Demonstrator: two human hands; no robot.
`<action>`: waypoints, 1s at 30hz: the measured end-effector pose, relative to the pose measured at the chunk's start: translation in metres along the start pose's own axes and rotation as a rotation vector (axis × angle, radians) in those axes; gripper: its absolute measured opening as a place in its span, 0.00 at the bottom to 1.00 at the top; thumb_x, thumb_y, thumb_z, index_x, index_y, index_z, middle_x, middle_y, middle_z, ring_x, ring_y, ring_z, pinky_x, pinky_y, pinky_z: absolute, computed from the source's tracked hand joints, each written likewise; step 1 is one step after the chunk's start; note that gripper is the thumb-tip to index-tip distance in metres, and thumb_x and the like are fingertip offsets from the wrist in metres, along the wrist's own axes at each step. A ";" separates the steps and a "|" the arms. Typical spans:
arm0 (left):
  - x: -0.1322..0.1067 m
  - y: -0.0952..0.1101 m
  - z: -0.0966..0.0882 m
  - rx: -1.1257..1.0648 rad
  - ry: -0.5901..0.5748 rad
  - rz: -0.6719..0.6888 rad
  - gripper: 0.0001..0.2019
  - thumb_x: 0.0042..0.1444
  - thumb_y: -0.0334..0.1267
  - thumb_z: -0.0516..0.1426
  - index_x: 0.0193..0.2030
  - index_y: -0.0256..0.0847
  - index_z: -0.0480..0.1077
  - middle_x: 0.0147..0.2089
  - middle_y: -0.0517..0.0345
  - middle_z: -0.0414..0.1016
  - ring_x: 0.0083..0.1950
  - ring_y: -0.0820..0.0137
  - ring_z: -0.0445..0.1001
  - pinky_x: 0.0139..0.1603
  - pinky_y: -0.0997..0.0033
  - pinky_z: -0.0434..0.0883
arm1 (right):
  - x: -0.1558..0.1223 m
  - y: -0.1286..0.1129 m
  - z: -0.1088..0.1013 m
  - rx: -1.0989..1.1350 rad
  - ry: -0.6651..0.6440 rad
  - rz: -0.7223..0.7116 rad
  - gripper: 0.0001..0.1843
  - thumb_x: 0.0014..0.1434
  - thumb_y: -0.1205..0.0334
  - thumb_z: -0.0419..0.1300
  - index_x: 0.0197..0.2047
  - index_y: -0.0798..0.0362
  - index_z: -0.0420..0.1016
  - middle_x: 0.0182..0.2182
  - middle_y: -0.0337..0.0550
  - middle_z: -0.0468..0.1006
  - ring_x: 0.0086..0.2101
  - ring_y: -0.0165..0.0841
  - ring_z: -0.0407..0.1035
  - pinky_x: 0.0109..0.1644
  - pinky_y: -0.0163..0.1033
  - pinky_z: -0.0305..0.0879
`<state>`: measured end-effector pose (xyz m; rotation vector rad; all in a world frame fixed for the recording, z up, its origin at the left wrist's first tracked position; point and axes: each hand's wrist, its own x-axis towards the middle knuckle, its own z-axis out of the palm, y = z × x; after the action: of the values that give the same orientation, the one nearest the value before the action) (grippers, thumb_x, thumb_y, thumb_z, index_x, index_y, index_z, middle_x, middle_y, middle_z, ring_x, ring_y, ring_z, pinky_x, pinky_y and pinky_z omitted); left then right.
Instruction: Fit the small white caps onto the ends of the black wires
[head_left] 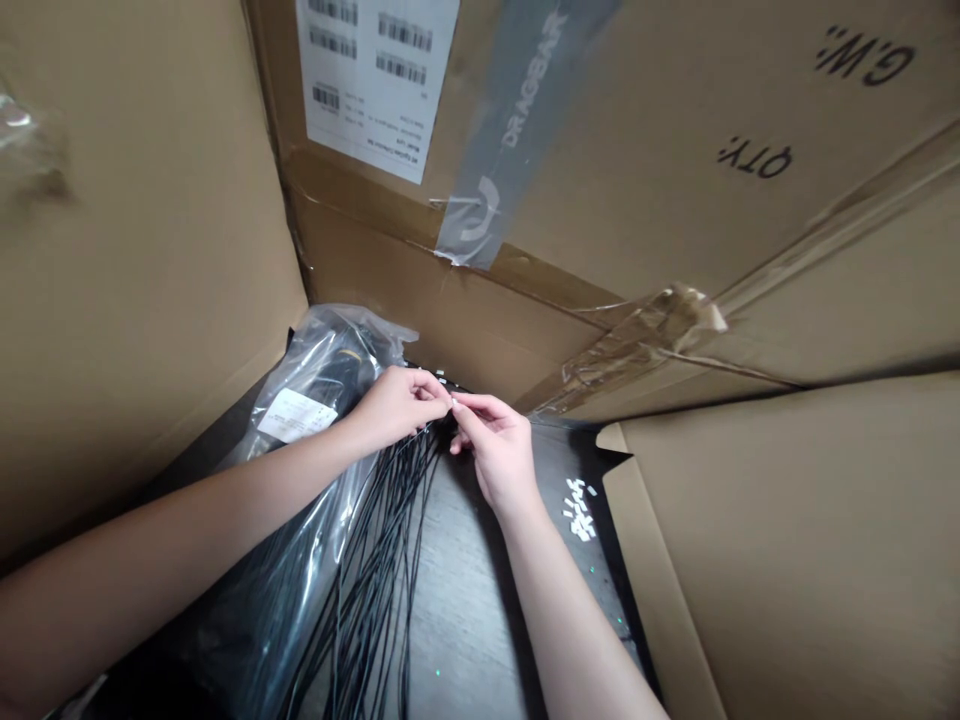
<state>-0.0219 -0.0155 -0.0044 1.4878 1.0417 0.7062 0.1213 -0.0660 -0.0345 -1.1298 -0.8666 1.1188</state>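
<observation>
My left hand (396, 405) and my right hand (496, 448) meet fingertip to fingertip at the middle of the view. Both pinch the top end of a bundle of thin black cords (379, 575), which fans down over a dark work surface (465, 600). The tiny part held between the fingertips is too small to make out. Just left of my left hand lies a clear plastic bag (315, 400) with a white label and dark contents. A small heap of little white pieces (580, 515) sits on the dark surface to the right of my right wrist.
Large cardboard boxes wall the spot in: one on the left (135, 250), one behind with a barcode label (371, 75) and grey tape (510, 130), and a cardboard sheet (787, 560) on the right over the surface's edge. Crumpled clear tape (637, 340) hangs above my right hand.
</observation>
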 end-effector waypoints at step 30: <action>0.005 -0.008 0.001 0.088 0.020 0.136 0.05 0.47 0.35 0.57 0.28 0.36 0.73 0.25 0.61 0.71 0.27 0.75 0.67 0.30 0.75 0.62 | 0.002 0.001 0.001 0.032 0.029 0.010 0.11 0.45 0.58 0.71 0.31 0.54 0.79 0.23 0.36 0.74 0.18 0.23 0.59 0.18 0.33 0.63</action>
<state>-0.0203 -0.0115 -0.0132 1.6421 1.0047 0.7804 0.1209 -0.0639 -0.0357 -1.1224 -0.8187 1.1182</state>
